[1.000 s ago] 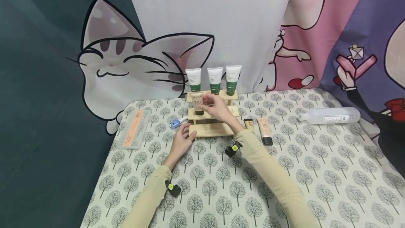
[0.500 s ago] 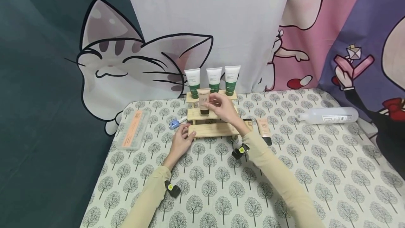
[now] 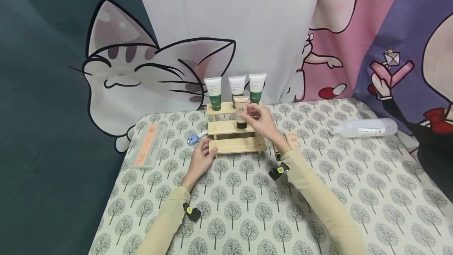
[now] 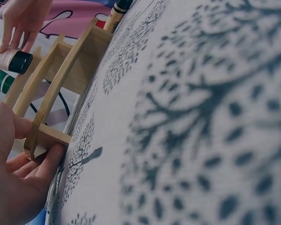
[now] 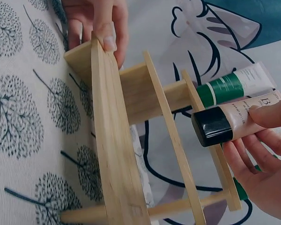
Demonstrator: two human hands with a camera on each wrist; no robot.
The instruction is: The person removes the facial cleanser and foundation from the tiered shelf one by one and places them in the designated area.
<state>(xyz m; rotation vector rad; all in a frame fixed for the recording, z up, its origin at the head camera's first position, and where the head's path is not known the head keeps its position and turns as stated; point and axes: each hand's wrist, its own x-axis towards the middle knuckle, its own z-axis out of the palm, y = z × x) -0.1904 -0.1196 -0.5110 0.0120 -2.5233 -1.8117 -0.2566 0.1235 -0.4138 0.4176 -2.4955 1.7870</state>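
My right hand (image 3: 261, 120) pinches a beige BB cream tube (image 3: 241, 109) between thumb and fingers, black cap (image 5: 211, 125) downward. The tube is upright in front of the middle step of a three-step wooden stand (image 3: 237, 145), and the right wrist view shows its cap apart from the boards. My left hand (image 3: 201, 159) grips the left end of the bottom step, thumb on top and fingers against the leg (image 4: 54, 135). Three white-and-green tubes, at left (image 3: 213, 91), centre (image 3: 236, 85) and right (image 3: 257, 84), stand on the top step.
Right of the stand lies another BB cream tube (image 3: 292, 140); beside it, a smaller tube (image 3: 277, 153) is mostly hidden by the right forearm. A clear bottle (image 3: 364, 128) lies far right. On the left are a blue trinket (image 3: 193, 139) and a clear plastic case (image 3: 150, 146).
My right hand has carried the BB cream tube rightward, from the stand's left end to its middle, in front of the centre white-and-green tube. The left hand keeps its grip on the stand.
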